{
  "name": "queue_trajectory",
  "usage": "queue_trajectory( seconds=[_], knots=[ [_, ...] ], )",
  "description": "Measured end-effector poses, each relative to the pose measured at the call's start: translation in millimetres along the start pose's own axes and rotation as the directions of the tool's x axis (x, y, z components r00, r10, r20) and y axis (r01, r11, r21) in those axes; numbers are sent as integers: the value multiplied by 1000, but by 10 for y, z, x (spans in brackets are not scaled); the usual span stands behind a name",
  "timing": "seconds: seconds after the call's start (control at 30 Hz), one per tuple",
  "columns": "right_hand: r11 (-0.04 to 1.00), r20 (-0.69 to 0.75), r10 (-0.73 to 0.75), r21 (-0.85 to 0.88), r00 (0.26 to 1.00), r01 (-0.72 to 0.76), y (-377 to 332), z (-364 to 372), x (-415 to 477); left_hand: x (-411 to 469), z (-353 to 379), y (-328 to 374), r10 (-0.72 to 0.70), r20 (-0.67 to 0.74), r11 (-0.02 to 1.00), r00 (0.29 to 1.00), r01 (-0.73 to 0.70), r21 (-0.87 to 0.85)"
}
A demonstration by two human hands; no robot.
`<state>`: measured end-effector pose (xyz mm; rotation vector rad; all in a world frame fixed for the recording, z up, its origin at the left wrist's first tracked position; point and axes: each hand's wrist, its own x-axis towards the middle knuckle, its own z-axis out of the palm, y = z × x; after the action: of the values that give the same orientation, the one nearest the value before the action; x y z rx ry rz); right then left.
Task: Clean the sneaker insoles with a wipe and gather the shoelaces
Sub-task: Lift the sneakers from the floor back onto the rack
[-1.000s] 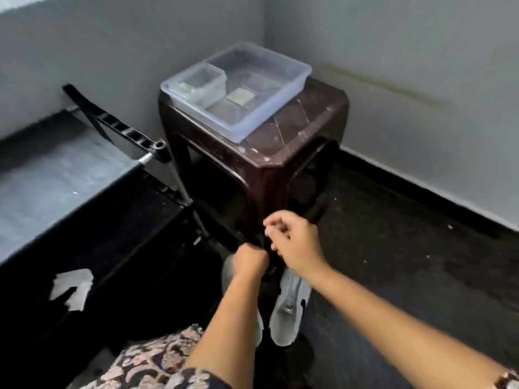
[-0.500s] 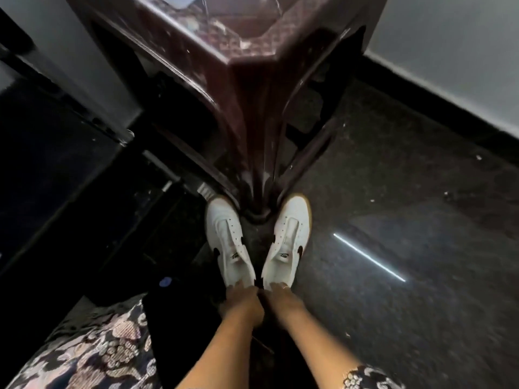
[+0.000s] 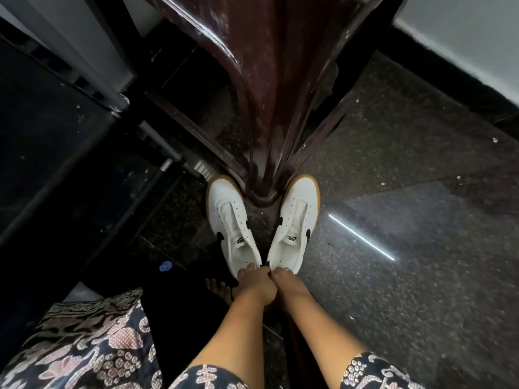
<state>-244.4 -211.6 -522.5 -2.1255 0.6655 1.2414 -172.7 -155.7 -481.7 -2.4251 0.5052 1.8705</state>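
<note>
Two white sneakers with black swooshes and gum soles stand on the dark floor, toes against the foot of a brown table leg (image 3: 264, 141). No laces show in their eyelets. My left hand (image 3: 254, 282) grips the heel of the left sneaker (image 3: 231, 223). My right hand (image 3: 286, 280) grips the heel of the right sneaker (image 3: 297, 223). The fingertips curl over the heel rims; the insoles are hidden inside. No wipe or shoelaces are in view.
A dark step or platform (image 3: 42, 153) with a metal rod (image 3: 157, 141) lies to the left. A small blue cap (image 3: 165, 266) sits on the floor. A bare foot (image 3: 220, 289) shows near my left hand. Speckled floor (image 3: 407, 220) spreads right, up to a wall skirting.
The view has tilted down from the table top to the floor. My hands dropped from in front of the table to the sneaker heels and now hold them.
</note>
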Motion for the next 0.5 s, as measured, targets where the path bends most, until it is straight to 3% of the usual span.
queue_trajectory(
  seconds=[0.13,0.37,0.5],
  knots=[
    [1000,-91,-14,25,996,16,43,-149,-136,32,-92,44,-5,-101,985,995,-12,-173],
    [998,-267,-50,30,962,61,126,-292,-302,71,-73,-5,-54,-66,983,996,41,-180],
    [998,-284,-28,39,958,40,120,-374,-324,23,-96,11,-8,-16,999,1000,7,-42]
  ],
)
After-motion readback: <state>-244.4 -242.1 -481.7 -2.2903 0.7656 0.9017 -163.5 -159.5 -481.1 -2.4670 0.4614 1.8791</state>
